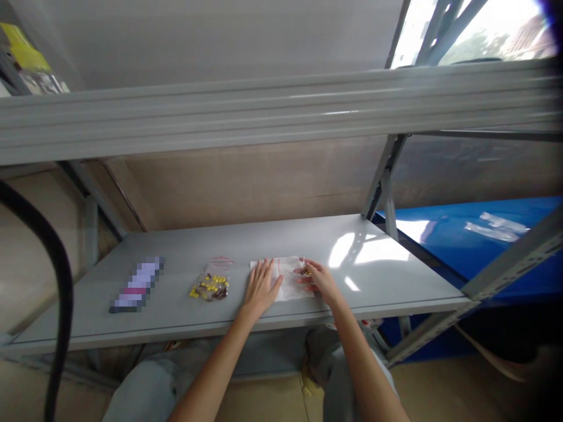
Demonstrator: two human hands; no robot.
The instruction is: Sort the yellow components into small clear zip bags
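My left hand [259, 288] lies flat, fingers extended and thumb out, on the left part of a white sheet of paper or thin cloth [288, 288] with a red line. At the sheet's right side, my right hand [323, 282] has its fingers bent round a few small yellow and dark pieces [307, 272], too small to name and partly covered by the fingers. Left of my left hand sits a clear zip bag [222, 267] containing yellow and dark brown pieces.
A phone [137, 285], its screen blurred out, lies on the left of the grey shelf [176, 249]. Overhead runs a thick grey beam [246, 111]. A black cable [61, 281] hangs at left. To the right, clear strips [497, 227] lie on a blue surface [453, 234].
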